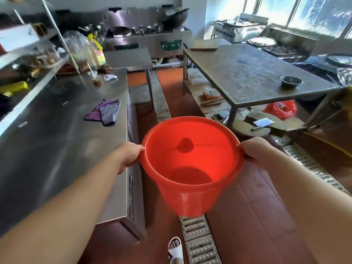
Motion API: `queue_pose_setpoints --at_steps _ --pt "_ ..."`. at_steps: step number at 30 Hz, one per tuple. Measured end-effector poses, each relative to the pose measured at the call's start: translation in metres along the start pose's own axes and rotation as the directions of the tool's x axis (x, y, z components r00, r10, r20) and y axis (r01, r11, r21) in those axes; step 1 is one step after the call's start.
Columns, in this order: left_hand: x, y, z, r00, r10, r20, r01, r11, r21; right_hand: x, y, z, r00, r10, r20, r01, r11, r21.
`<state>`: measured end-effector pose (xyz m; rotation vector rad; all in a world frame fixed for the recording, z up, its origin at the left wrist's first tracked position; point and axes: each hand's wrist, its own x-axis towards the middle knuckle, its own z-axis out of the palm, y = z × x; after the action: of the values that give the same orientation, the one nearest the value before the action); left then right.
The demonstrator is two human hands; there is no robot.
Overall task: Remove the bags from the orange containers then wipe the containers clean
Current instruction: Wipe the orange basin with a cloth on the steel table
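The orange bucket (191, 164) is being held in the air over the aisle, gripped at its rim by the left hand (129, 156) and the right hand (256, 152), fingers curled round opposite sides. No bag is being seen inside; a dark patch is showing on its base and a dark smudge on the far wall. The bench (57, 134) edge is lying just left of it, a purple cloth (105, 114) resting there. The floor drain (198, 239) is running underneath.

We see our bare forearms, no sleeves in view, and a white slide sandal (176, 249) on one foot.
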<state>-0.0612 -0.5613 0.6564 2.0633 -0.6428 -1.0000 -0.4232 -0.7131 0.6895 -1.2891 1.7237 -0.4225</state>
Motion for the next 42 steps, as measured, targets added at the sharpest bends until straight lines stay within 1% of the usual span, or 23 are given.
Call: queue_pose_setpoints --at_steps 5,8,11,13,16,18,21,24,28,32,36,38,40,42 --pt "0.082 0.041 -0.012 0.999 -0.009 0.045 0.013 0.996 -0.085 0.067 -0.064 0.011 0.999 -0.020 0.030 0.020 1.000 -0.018" --pt "0.127 0.065 -0.020 0.998 -0.006 0.067 0.013 0.995 -0.102 0.108 -0.108 0.019 0.997 -0.059 0.050 0.060 0.998 -0.016" --pt "0.163 0.083 -0.029 0.999 -0.007 0.053 0.013 0.993 -0.119 0.144 -0.148 0.035 0.994 -0.085 0.073 0.086 0.996 -0.018" --pt "0.184 0.090 -0.039 1.000 -0.017 0.013 0.019 0.989 -0.144 0.170 -0.174 0.052 0.990 -0.086 0.112 0.090 0.995 -0.033" --pt "0.214 0.096 -0.058 0.997 -0.056 -0.058 0.044 0.980 -0.195 0.213 -0.217 0.084 0.976 -0.132 0.173 0.141 0.989 -0.044" --pt "0.231 0.099 -0.071 0.991 -0.088 -0.104 0.068 0.981 -0.182 0.239 -0.248 0.110 0.960 -0.164 0.226 0.184 0.981 -0.066" --pt "0.259 0.102 -0.092 0.966 -0.143 -0.217 0.098 0.973 -0.208 0.281 -0.294 0.151 0.926 -0.227 0.300 0.258 0.964 -0.067" --pt "0.279 0.105 -0.112 0.923 -0.218 -0.316 0.140 0.958 -0.250 0.316 -0.341 0.192 0.855 -0.281 0.436 0.337 0.940 -0.055" --pt "0.283 0.108 -0.130 0.830 -0.333 -0.447 0.170 0.915 -0.366 0.345 -0.406 0.243 0.743 -0.334 0.580 0.451 0.890 -0.066" --pt "0.265 0.100 -0.146 0.707 -0.415 -0.573 0.134 0.874 -0.467 0.351 -0.465 0.312 0.614 -0.332 0.716 0.513 0.857 -0.043" --pt "0.236 0.074 -0.162 0.578 -0.513 -0.635 0.091 0.814 -0.574 0.328 -0.493 0.390 0.466 -0.323 0.824 0.597 0.802 -0.023" --pt "0.225 0.055 -0.172 0.514 -0.556 -0.653 0.076 0.788 -0.611 0.311 -0.500 0.430 0.373 -0.328 0.868 0.683 0.730 -0.018" --pt "0.216 0.034 -0.184 0.462 -0.588 -0.664 0.057 0.767 -0.639 0.292 -0.504 0.469 0.285 -0.334 0.898 0.776 0.631 -0.012" --pt "0.210 0.014 -0.199 0.426 -0.609 -0.669 0.050 0.754 -0.655 0.272 -0.510 0.506 0.227 -0.338 0.913 0.841 0.541 -0.009"
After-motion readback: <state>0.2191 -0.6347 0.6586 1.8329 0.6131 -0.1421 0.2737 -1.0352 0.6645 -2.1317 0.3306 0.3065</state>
